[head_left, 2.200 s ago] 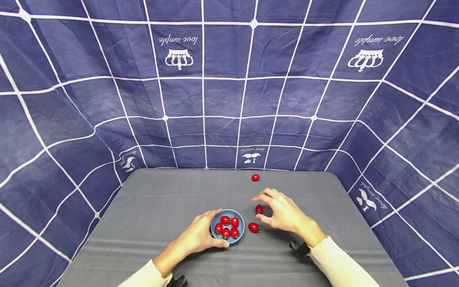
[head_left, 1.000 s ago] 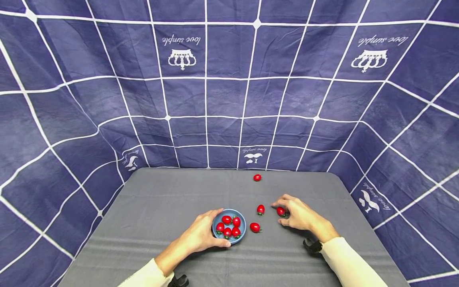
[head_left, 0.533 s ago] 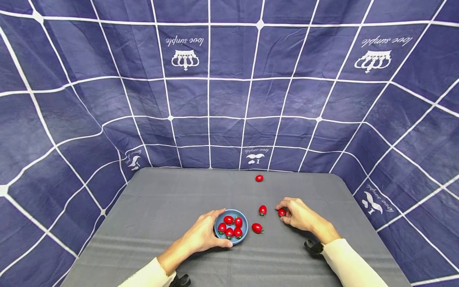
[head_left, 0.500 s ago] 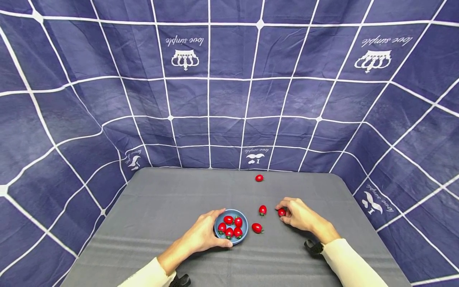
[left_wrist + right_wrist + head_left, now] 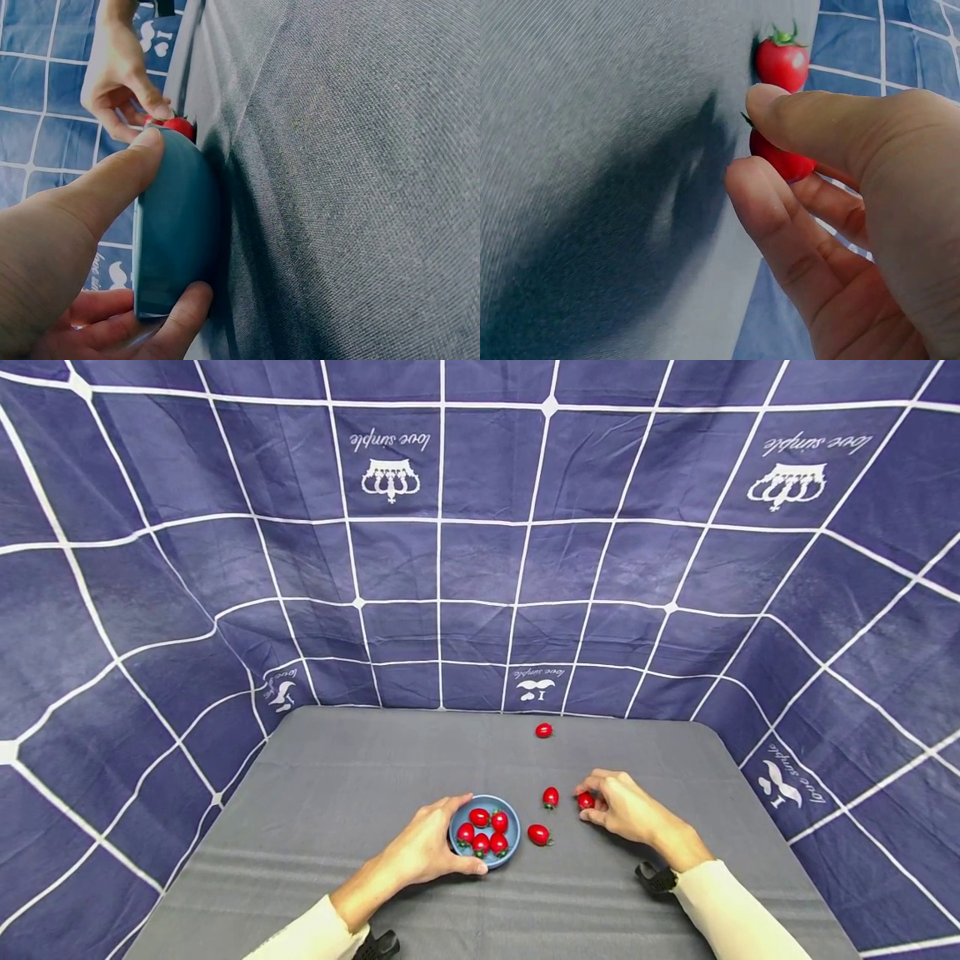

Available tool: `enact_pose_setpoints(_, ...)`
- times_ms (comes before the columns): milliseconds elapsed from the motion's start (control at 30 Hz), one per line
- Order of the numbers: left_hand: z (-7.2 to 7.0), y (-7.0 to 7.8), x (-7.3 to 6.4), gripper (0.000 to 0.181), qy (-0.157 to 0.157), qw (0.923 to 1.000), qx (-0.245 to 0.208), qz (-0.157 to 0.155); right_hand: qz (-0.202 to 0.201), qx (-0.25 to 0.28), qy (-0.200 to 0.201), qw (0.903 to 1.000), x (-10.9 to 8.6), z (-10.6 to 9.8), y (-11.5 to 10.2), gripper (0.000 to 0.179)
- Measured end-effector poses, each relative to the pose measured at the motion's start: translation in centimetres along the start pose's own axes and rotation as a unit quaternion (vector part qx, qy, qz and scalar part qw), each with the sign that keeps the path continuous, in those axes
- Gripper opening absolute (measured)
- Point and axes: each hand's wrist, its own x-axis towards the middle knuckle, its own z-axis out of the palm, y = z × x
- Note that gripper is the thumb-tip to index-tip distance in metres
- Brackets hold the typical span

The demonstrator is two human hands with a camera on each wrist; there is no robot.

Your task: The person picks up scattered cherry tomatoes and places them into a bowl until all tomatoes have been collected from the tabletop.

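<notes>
The left hand (image 5: 429, 847) holds a small blue bowl (image 5: 517, 837) at its left side. In the left wrist view its thumb lies on the rim and its fingers curl round the wall of the bowl (image 5: 176, 225). Several red cherry tomatoes (image 5: 478, 817) with green stems lie inside. To the right, the right hand (image 5: 622, 806) pinches a cherry tomato (image 5: 586, 800) low over the table. The right wrist view shows this cherry tomato (image 5: 784, 161) between thumb and fingers, partly covered by them.
Between bowl and right hand lie two loose cherry tomatoes, one nearer (image 5: 538, 835) and one farther (image 5: 551, 797). Another cherry tomato (image 5: 543, 730) lies near the back edge of the grey cloth-covered table (image 5: 375, 760). A blue curtain with white lines (image 5: 480, 560) surrounds the back and sides.
The right hand moved right, away from the middle loose cherry tomatoes, and took hold of the rightmost one, which has shifted slightly left. The left hand stays on the bowl.
</notes>
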Motion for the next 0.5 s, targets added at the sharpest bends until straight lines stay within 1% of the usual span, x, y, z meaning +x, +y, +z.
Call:
enact_pose_setpoints(167,0.0,-0.1,0.0,0.117,0.002,1.0000,0.001,0.006,-0.010,0.001,0.012,0.9999,0.3,-0.1,-1.0,0.030)
enact_pose_setpoints(333,0.1,-0.2,0.1,0.117,0.003,1.0000,0.006,0.002,-0.027,0.007,0.022,0.9994,0.8,-0.2,-2.6,0.032)
enact_pose_setpoints(500,0.0,-0.3,0.1,0.118,0.004,0.9999,0.009,0.005,-0.061,0.020,0.028,0.9976,1.4,-0.2,-4.2,0.032)
